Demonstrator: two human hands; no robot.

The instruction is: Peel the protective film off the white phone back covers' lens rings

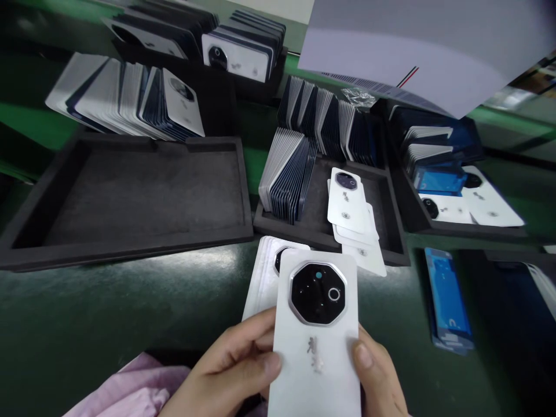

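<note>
A white phone back cover (315,341) with an octagonal black camera ring and small grey lettering is held upright in front of me. My left hand (234,365) grips its left edge, thumb on the face and fingers behind. On the opposite edge, my right hand (377,376) pinches it with the thumb in front; its other fingers are mostly hidden. Just behind it, a stack of white covers (263,278) lies on the dark green table, partly covered by the held one. Several loose white covers (347,202) overlap on the front edge of the middle black tray (321,229).
A black tray (130,249) lies at left, with rows of covers (125,95) behind it. Blue film sheets (449,295) lie at right, near another filled black tray (469,229). A large pale panel (417,52) overhangs the back right.
</note>
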